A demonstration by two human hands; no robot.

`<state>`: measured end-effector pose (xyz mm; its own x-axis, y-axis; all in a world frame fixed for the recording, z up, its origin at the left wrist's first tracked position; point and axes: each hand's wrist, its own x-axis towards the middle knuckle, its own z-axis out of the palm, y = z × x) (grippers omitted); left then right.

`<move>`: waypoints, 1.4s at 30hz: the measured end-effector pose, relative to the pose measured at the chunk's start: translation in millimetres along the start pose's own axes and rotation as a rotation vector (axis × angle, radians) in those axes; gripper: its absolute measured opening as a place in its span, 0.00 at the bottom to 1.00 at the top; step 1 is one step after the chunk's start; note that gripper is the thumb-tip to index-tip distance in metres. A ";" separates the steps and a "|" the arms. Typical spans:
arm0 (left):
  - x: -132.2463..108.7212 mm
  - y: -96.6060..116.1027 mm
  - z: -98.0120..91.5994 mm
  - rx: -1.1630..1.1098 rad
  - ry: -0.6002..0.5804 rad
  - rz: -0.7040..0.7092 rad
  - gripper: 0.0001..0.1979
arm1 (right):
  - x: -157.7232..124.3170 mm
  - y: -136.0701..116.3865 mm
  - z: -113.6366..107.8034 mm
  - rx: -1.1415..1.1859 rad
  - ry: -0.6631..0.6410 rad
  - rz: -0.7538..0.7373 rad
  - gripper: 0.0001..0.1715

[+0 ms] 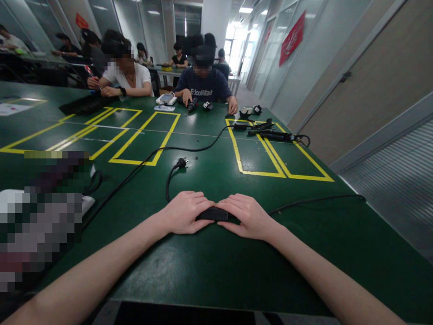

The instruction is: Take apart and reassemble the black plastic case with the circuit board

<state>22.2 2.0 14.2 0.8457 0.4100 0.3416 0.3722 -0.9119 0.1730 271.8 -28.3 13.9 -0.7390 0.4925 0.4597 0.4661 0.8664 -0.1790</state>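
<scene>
A small black power adapter block (212, 214) lies on the green table (209, 266) right in front of me. My left hand (185, 211) covers its left end and my right hand (246, 215) its right end, fingers curled down over it and fingertips nearly meeting above it. A black cable runs from under my left hand up to a two-pin plug (181, 162) lying loose on the table. Another thin cable (318, 199) leaves to the right from beneath my right hand.
Yellow tape rectangles (280, 155) mark the tabletop. A long black cord (142, 164) crosses the table diagonally. Black tools and cables (270, 133) lie at the far right. Two people sit across the table with small devices (165, 100). A blurred patch covers the left.
</scene>
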 end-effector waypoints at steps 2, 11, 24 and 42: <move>0.6 -0.3 0.4 0.033 0.048 0.000 0.19 | -0.3 0.5 -0.7 -0.007 0.031 0.003 0.14; 0.5 -1.8 5.9 0.129 0.061 0.019 0.18 | -1.2 2.6 -3.8 0.236 0.001 0.197 0.16; 5.0 6.0 2.0 0.202 0.360 0.115 0.19 | -5.6 15.3 -17.6 0.836 0.058 0.597 0.26; 4.0 1.8 7.4 -0.046 0.144 0.127 0.16 | -79.8 108.1 -68.3 -0.404 0.555 1.274 0.15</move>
<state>29.0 1.9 9.0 0.8200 0.2928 0.4918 0.2449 -0.9561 0.1610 414.4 20.5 17.2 0.5119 0.7209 0.4671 0.8231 -0.2562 -0.5068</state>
